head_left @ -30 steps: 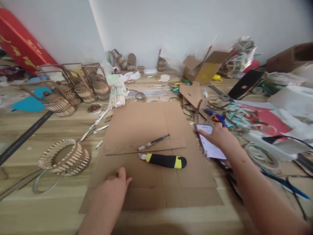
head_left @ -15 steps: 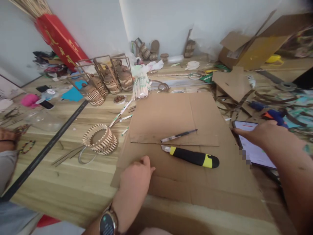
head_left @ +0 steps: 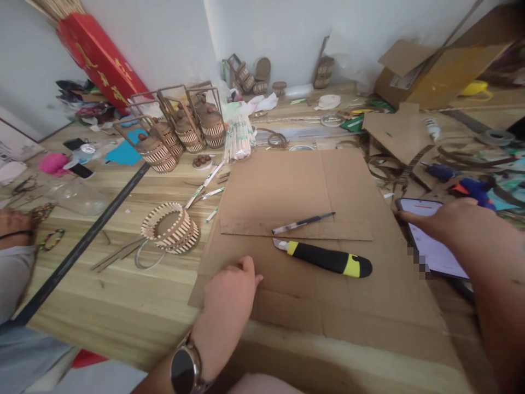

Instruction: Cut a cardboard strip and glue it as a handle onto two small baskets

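My left hand (head_left: 232, 295) rests on the near left part of the cardboard sheet (head_left: 394, 306), its fingers curled in, with nothing visible in them. A watch is on that wrist. At the right, my right hand (head_left: 455, 227) grips the upper end of a smartphone (head_left: 430, 246) with a lit screen; some of its fingers are hidden. Between my hands lies a black and yellow utility knife (head_left: 328, 258), its blade end pointing left. Just beyond it, a pen (head_left: 303, 222) lies on a smaller cardboard piece (head_left: 283, 186).
Left of the cardboard stands a round open bamboo basket (head_left: 180, 235). Several lidded baskets with handles (head_left: 191, 128) stand behind it. A black bar (head_left: 86, 241) crosses the table, and another person's hand (head_left: 14, 221) is at the far left. A blue glue gun (head_left: 459, 180) lies beyond the phone.
The whole view has shifted slightly. Both hands keep nearly the same places, the right one still at the phone. The knife and pen have not moved on the cardboard.
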